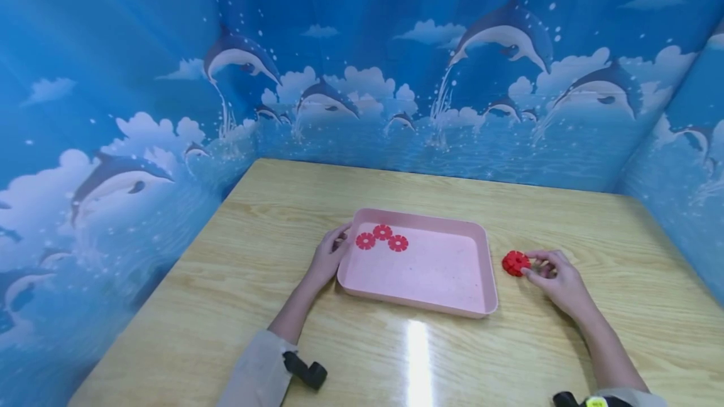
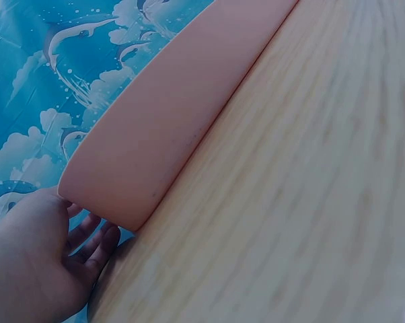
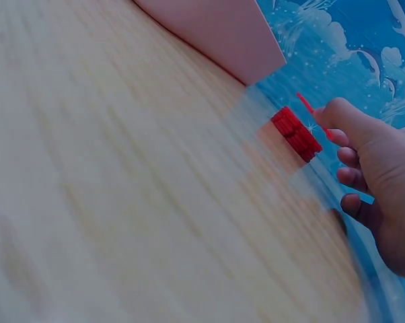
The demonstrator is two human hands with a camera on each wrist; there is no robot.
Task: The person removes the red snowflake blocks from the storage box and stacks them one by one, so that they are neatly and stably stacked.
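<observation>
My right hand (image 1: 557,281) pinches a red notched plastic disc (image 3: 303,102) between thumb and finger. That disc is tilted just above a short stack of similar red discs (image 3: 297,134) on the table, right of the pink tray (image 1: 418,275). In the head view the held disc and the stack overlap. At the tray's left side, my left hand (image 1: 328,259) rests its fingers against the outer wall, with the fingers loosely bent in the left wrist view. Three red discs (image 1: 382,232) lie flat in the tray's far left part, close together.
The pale wood-grain table (image 1: 271,218) carries the tray near its middle. Blue curtains (image 1: 367,30) printed with dolphins and clouds stand behind the table and along its sides. Black wrist straps (image 1: 305,370) sit over the sleeves.
</observation>
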